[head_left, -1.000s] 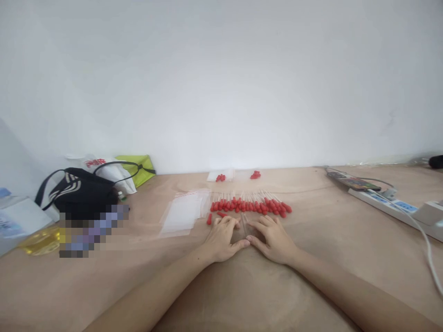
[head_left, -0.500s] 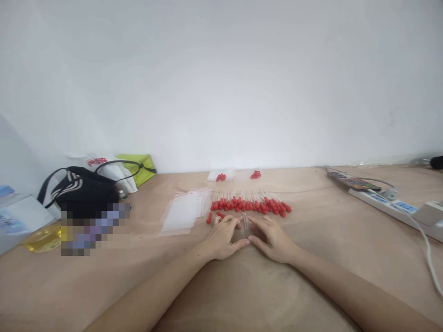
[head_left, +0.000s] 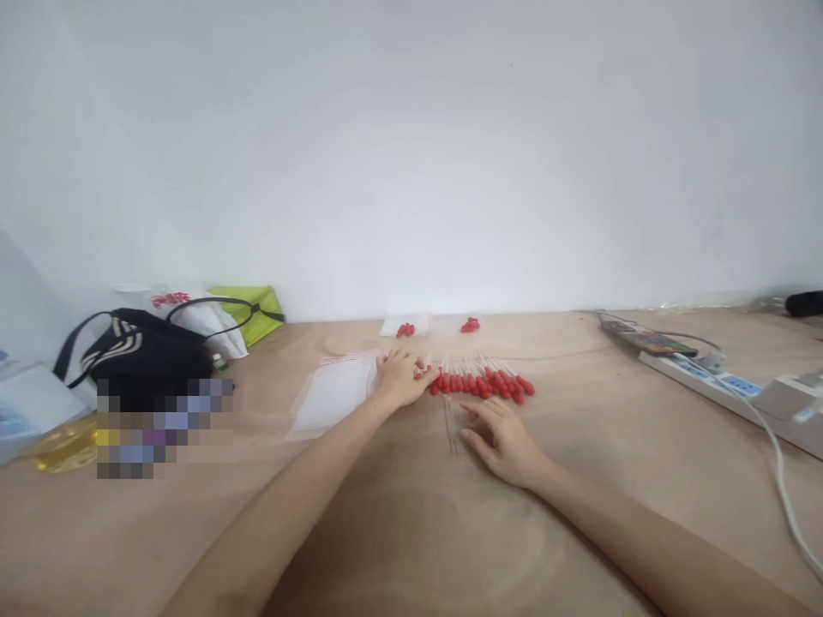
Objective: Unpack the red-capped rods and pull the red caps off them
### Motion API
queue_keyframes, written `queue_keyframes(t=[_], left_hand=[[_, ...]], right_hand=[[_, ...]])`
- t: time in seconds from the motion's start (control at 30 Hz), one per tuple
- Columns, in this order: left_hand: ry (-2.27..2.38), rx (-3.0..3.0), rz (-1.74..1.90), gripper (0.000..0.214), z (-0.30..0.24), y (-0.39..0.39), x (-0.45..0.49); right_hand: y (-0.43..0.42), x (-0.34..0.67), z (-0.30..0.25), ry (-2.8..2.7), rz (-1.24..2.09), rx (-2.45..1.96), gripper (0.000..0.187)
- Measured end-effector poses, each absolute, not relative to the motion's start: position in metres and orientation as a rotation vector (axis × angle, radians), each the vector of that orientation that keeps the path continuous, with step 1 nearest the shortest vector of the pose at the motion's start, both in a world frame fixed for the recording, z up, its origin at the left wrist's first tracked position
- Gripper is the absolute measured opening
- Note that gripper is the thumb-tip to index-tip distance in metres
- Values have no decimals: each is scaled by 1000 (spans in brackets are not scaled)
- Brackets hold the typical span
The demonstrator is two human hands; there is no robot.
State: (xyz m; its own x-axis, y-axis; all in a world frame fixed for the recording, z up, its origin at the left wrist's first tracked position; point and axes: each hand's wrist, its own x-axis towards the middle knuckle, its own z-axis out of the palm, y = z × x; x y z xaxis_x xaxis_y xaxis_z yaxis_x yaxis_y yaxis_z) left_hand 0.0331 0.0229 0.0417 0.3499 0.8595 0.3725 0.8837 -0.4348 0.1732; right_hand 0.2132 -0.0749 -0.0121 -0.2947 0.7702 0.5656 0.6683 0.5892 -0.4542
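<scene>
A row of thin clear droppers with red bulbs (head_left: 482, 382) lies across the tan table (head_left: 411, 531). My left hand (head_left: 399, 379) lies over the left end of that row, its fingers curled on the droppers beside a stack of clear zip bags (head_left: 334, 397). My right hand (head_left: 501, 435) rests flat on the table in front of the row, fingers spread. A bare clear tube (head_left: 448, 424) lies just left of its thumb.
Two small bags with red bulbs (head_left: 405, 328) (head_left: 470, 325) lie near the wall. A black handbag (head_left: 141, 360), a white bag and a green bag (head_left: 254, 310) stand at left, with a bottle of yellow liquid (head_left: 61, 444). A phone (head_left: 649, 341) and power strip (head_left: 726, 384) lie at right.
My left hand left the spot beside my right hand and reached forward to the left end of the dropper row. The right hand stayed, and the clear tube now lies uncovered.
</scene>
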Motion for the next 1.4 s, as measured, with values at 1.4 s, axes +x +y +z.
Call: queue_keyframes(t=[1.4], left_hand=[[-903,-2945,-1272,13,10,-55,-4]], right_hand=[[-80,207,-7,-2279,-399,-1041,23]])
